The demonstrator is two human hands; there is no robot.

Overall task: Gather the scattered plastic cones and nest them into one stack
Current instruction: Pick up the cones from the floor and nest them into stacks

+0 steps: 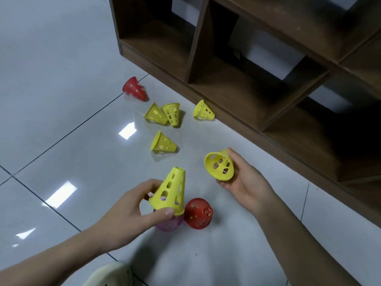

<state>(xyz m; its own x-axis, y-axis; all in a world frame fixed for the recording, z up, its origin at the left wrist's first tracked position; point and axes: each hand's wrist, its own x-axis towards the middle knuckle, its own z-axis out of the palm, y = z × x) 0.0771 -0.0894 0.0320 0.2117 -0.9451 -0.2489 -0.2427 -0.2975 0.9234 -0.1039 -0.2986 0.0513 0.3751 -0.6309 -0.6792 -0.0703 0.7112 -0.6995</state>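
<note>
My left hand [132, 209] grips a yellow perforated cone [170, 193] near its wide rim, tip pointing up. Just under it a pink cone [170, 223] stands on the floor, mostly hidden. A red cone [198, 213] stands right beside the pink one. My right hand [245, 178] holds another yellow cone [219, 166] on its side, open mouth facing me. Several yellow cones lie tipped on the tiles farther out: one [163, 142] in the middle, two [155, 115] [172, 112] touching each other, one [203, 111] by the shelf. A second red cone [135, 88] lies at the far left.
A dark wooden shelf unit [237, 79] with open compartments runs along the right and back, its base [288, 145] close to the cones. Glossy pale floor tiles [61, 100] spread to the left. A pale shoe [109, 275] shows at the bottom edge.
</note>
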